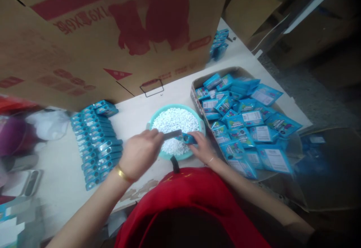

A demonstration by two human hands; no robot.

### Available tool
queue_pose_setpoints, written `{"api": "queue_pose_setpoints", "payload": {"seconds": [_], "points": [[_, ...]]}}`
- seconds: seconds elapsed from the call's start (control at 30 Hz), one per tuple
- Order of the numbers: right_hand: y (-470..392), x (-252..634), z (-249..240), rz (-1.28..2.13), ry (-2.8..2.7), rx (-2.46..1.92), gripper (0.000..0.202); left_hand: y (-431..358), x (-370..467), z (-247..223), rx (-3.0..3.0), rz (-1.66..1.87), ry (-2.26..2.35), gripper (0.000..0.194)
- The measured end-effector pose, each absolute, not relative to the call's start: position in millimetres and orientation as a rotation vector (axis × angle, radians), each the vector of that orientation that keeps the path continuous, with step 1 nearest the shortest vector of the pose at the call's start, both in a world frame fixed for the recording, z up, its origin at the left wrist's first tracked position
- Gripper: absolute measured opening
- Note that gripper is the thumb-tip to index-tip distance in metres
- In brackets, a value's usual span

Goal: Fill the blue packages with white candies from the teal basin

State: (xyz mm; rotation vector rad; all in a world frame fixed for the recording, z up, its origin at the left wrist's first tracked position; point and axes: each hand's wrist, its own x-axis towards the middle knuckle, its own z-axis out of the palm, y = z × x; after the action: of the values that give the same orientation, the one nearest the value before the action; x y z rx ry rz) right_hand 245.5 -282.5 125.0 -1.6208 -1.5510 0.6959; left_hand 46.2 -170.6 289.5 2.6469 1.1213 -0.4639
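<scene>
My left hand (142,153), with a gold bracelet at the wrist, grips a dark flat tool (172,134) that points right over the bowl. In my right hand (201,147) is a small blue packet (188,139), tilted toward the tool's tip. Both hands are above a turquoise bowl (199,122) filled with small white pellets (175,121). Left of the bowl, small blue packets (97,135) stand in tight rows. Right of it, an open carton (197,101) is heaped with blue printed pouches (244,120).
A large cardboard box (98,41) with red printing rises behind the bowl. More blue packets (219,45) stand at the back of the white table (245,56). A white plastic bag (49,124) and a purple item (14,135) are at the left.
</scene>
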Motion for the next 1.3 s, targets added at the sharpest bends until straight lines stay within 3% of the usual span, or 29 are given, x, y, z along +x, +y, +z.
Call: {"api": "queue_pose_setpoints", "payload": {"seconds": [0.17, 0.3, 0.5, 0.67, 0.87, 1.3], "points": [[-290.6, 265.9, 118.7, 0.649, -1.377, -1.73, 0.037, -162.2, -10.0, 189.5, 2.466, -0.558, 1.426, 0.023], [-294.2, 273.7, 112.4, 0.643, -1.282, -1.792, 0.038, -178.5, 11.0, 106.9, 2.194, -0.274, 1.424, 0.021], [-297.7, 272.2, 107.4, 0.685, -1.187, -1.847, 0.041, -184.4, 53.7, 68.5, 2.009, -0.034, 1.437, 0.023], [-299.1, 273.4, 103.9, 0.661, -1.198, -1.851, 0.042, -175.4, 23.3, 89.3, 1.953, 0.096, 1.307, 0.027], [-290.2, 269.4, 110.3, 0.588, -1.376, -1.809, 0.036, -162.1, 5.8, 163.7, 2.086, 0.185, 1.063, 0.03], [-276.8, 237.2, 125.9, 0.656, -1.58, -1.557, 0.039, -159.0, 79.5, 304.7, 2.732, -0.753, 0.826, 0.021]]}}
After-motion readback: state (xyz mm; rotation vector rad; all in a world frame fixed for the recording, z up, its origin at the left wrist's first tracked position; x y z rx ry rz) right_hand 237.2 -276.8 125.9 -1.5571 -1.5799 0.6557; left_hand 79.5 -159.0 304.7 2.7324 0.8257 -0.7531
